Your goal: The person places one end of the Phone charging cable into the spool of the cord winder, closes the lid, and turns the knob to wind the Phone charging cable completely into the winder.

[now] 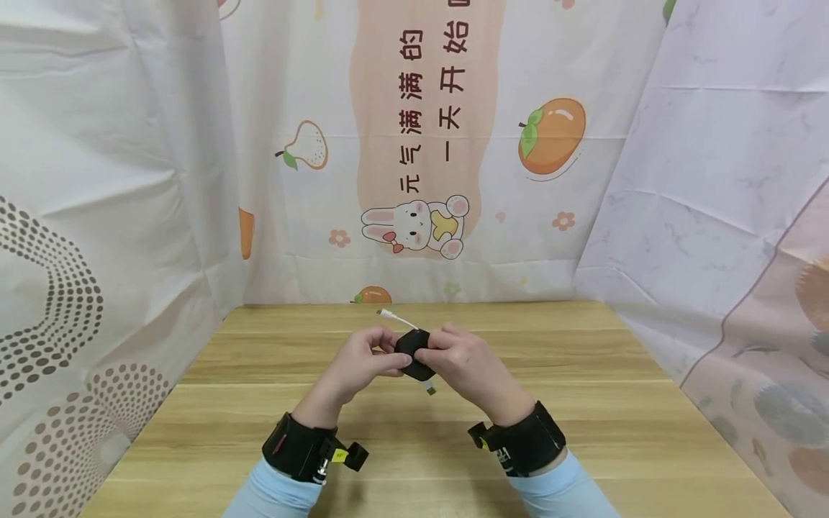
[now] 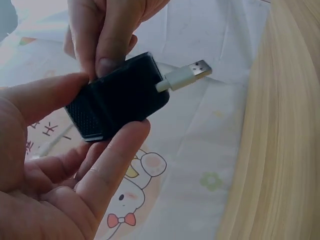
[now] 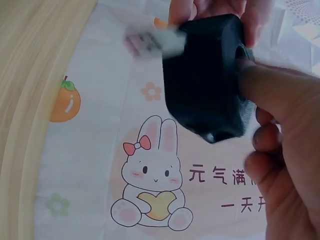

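Observation:
Both hands hold a small black angular case (image 1: pixel 409 344) above the table. A white charging cable comes out of it at opposite sides. The USB plug (image 2: pixel 192 74) sticks out close to the case; the thin connector (image 1: pixel 386 314) at the far side hangs on a longer bit of cord. My left hand (image 1: pixel 359 363) pinches the case by its edges between thumb and fingers. My right hand (image 1: pixel 468 365) grips its other side, the thumb pressed at a recess in the case, as the right wrist view shows. What lies inside the case is hidden.
Below the hands spreads a wood-grain table (image 1: pixel 259 410). A printed curtain (image 1: pixel 298 216) with a rabbit and fruit hangs along its back edge, and further curtains (image 1: pixel 660 216) close in both sides. Each wrist wears a black strap (image 1: pixel 301 446) with a small camera.

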`<state>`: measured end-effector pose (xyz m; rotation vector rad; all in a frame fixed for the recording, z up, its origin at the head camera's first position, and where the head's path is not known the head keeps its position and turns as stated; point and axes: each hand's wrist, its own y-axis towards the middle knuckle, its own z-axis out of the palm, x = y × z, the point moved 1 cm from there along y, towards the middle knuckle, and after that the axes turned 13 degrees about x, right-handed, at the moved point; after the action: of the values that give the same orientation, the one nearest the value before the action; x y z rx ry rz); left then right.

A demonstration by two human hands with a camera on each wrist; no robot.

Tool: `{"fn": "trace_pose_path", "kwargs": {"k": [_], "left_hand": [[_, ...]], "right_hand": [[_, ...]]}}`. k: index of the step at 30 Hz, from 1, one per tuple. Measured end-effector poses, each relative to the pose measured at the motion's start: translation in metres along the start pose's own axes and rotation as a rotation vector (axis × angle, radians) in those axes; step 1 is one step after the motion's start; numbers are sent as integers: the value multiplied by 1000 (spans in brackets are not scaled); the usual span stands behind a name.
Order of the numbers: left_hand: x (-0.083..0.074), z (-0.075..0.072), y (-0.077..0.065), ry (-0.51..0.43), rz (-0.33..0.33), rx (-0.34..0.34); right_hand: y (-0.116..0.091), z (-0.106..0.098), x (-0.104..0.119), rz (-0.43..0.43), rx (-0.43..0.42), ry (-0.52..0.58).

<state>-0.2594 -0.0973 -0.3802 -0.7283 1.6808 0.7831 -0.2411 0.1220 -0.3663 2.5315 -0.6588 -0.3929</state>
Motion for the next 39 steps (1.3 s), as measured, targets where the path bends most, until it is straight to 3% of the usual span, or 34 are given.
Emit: {"fn": "trace_pose_path", "kwargs": {"k": [4,12,16,24,31,34,39], "left_hand": [[3,-5,-2,7,-20,16],[-4,-12,-6,7,-55,-59],[-3,-16,-6,21,-46,-60],[-4,-15,-7,26,-41,57],[-5,-8,-5,53,-38,141],[-5,-6,-4,49,-36,165],[-8,-4,-4,-5,-6,171]], "right_hand": [[1,0,0,-15,26,23],[-1,-17,-2,10,-98,58],[-2,-26,-1,14,-102,59],[2,-21,4,-47,-29,-65],[-2,-7,2,-33,121,-21],[-4,-5,-1,-1,119,34],[-1,-1,-3,18,17,81]]}}
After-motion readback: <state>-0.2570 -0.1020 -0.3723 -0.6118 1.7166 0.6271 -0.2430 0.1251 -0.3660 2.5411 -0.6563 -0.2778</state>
